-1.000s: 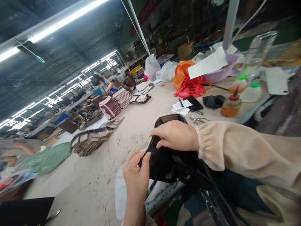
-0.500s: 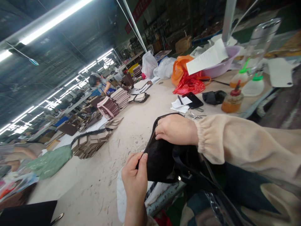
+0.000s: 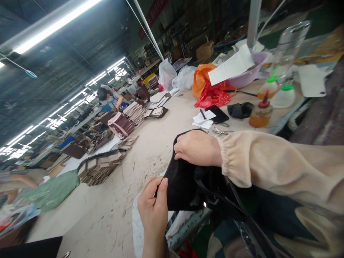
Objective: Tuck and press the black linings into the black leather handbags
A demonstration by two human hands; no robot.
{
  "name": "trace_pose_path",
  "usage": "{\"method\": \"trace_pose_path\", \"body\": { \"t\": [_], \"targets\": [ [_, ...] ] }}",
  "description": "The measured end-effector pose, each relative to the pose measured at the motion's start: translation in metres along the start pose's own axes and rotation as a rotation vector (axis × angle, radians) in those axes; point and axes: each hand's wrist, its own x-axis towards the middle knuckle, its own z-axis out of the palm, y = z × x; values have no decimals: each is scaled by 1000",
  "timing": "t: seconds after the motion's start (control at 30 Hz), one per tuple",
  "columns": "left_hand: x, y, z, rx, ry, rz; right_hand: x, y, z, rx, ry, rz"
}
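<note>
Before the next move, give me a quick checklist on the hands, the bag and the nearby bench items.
1. Left hand pinching the edge of the black bag: ok.
2. Right hand on the bag's far edge: ok, fingers curled at the rim.
3. Bag wholly over the table: not ok, part extends past the near edge.
4. Bag's interior free of loose items: cannot tell, too dark.
5. Red-capped bottle upright: ok.

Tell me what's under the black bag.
Below the black bag, part of a white sheet and the scuffed table edge show. The bag and left hand cover the rest.
</note>
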Motion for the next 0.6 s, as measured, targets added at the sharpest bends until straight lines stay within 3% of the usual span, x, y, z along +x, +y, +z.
{"method": "trace_pose_path", "body": {
  "t": [0.6],
  "targets": [
    [-3,2,3,5,16,-17,-1,3,4,120,95,40]
  ]
}}
